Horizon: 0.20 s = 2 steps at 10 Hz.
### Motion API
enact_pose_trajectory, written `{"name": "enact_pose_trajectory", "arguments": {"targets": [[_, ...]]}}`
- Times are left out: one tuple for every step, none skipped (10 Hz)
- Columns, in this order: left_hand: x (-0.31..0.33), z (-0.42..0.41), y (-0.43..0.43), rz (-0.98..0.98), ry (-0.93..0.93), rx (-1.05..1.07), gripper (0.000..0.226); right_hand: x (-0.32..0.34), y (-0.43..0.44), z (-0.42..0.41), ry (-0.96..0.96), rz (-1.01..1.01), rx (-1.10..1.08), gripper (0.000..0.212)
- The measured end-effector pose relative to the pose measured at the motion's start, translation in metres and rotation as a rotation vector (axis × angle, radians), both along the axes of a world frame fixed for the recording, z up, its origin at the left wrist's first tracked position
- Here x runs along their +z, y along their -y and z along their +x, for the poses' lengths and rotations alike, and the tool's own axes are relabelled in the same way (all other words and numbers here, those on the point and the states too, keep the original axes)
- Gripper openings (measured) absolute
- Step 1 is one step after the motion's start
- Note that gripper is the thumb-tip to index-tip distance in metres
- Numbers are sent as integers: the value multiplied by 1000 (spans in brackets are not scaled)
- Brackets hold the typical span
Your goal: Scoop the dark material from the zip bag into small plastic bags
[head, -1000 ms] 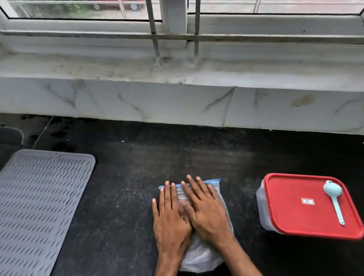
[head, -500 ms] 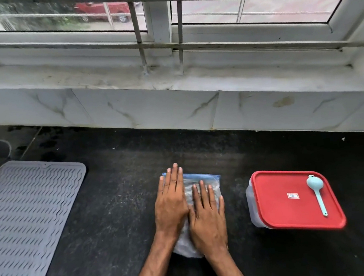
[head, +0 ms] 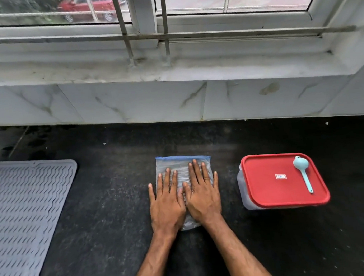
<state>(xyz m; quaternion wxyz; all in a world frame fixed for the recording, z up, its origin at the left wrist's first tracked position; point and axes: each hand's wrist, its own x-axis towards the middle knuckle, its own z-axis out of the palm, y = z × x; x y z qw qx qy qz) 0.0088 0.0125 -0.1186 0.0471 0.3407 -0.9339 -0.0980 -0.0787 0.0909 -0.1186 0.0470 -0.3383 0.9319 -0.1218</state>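
A clear zip bag [head: 180, 164] with a blue zip strip along its far edge lies flat on the black counter [head: 108, 209]. My left hand [head: 166, 202] and my right hand [head: 202, 196] lie side by side on top of it, palms down with fingers straight, pressing it flat. Their palms hide most of the bag. No dark material shows through the part of the plastic I can see. To the right stands a plastic box with a red lid [head: 273, 180], and a small light-blue scoop [head: 302, 170] lies on that lid.
A grey ribbed silicone mat [head: 24, 217] covers the counter at the left. White marbled tiles [head: 130, 102] and a window sill with metal bars run along the back.
My hands slid apart on the bag: the left one moved back toward me and now lies level with the right, no longer overlapping it. The bag stays flat.
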Motion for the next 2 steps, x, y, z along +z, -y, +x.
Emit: {"name": "enact_pose_trajectory", "arguments": {"targets": [[1,0,0,-21,28,-23,57,5,-5,-3,24,43,5,68],[13,4,4,-75,27,-36,61,21,-10,-8,63,42,29,78]]}}
